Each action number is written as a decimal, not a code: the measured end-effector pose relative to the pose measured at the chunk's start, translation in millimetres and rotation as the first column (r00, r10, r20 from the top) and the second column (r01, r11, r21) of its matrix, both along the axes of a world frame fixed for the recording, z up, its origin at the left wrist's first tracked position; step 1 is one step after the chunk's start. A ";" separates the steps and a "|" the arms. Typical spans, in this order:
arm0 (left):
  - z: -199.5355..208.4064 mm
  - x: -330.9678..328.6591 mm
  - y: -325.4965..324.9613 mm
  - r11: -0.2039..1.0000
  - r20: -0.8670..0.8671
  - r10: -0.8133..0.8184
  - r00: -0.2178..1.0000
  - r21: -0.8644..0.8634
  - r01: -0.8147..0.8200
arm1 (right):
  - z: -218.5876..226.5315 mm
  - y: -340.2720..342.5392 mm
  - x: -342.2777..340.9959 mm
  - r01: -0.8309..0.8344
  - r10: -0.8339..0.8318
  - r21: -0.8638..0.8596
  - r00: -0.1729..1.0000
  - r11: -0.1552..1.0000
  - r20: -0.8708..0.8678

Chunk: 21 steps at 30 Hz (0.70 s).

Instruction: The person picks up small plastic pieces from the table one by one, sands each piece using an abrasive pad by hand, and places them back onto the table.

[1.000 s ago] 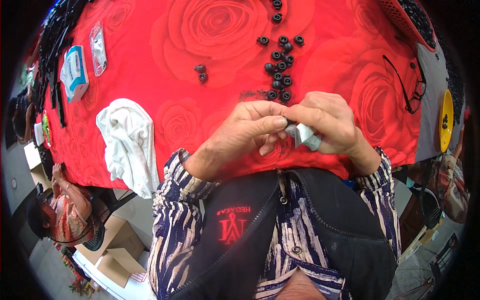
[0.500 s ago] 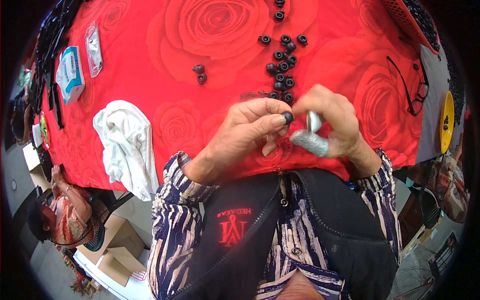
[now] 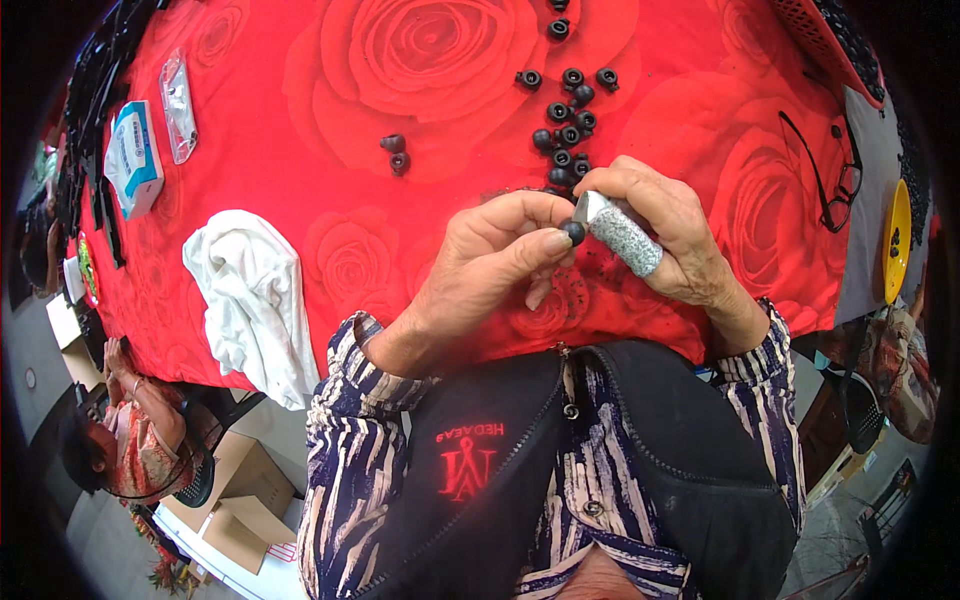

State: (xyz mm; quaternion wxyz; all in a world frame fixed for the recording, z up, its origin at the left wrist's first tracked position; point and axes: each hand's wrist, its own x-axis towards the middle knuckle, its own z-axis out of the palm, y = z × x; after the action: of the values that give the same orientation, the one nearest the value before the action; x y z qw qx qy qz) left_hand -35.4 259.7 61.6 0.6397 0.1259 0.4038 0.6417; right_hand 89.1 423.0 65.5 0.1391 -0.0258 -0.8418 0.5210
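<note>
Between the thumb and fingers of my left hand is a small round black knob-like part. My right hand is closed beside it, its thumb wrapped in a speckled silver cover. A small pale, shiny, blade-like piece shows at its fingertips, against the black part; its exact kind is hard to make out. Just beyond my hands, several similar black parts lie in a loose column. Two more black parts sit apart to the left. Dark crumbs are scattered on the cloth under my fingers.
A red rose-patterned cloth covers the table. At left lie a white cloth, a blue-white box and a clear plastic bag. Eyeglasses, a yellow plate and a red basket are at right. Another person sits at left.
My right hand has closed in on the black part, bringing the wrapped thumb up against the shiny piece. My left hand keeps its hold almost in place.
</note>
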 end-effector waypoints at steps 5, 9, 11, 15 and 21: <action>-2.4 -0.6 -0.4 1.000 0.015 -0.006 1.000 0.004 0.006 | 1.8 0.3 -0.7 -0.019 0.019 0.008 1.000 1.000 0.018; 0.5 0.4 -0.2 1.000 0.001 -0.008 1.000 -0.025 0.008 | 3.4 1.7 -1.6 -0.047 0.047 0.029 0.999 0.998 0.001; 1.0 0.3 0.3 1.000 0.004 -0.008 1.000 -0.025 0.008 | 5.4 2.6 -1.3 -0.047 0.047 0.025 0.999 0.999 0.014; 1.0 -0.1 -0.3 0.999 0.018 -0.016 1.000 -0.035 0.017 | 5.6 2.5 -1.4 -0.052 0.052 0.011 0.998 0.999 0.031; 4.8 3.3 0.4 0.998 0.074 0.010 0.997 -0.067 -0.005 | 2.0 2.8 -0.6 -0.060 0.060 0.020 0.998 0.998 0.001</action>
State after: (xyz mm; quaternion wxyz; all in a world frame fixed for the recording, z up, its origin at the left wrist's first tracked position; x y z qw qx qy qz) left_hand -32.1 260.1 66.3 0.6557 0.0788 0.4013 0.6347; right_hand 88.5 425.8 67.5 0.1236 0.0010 -0.8474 0.5165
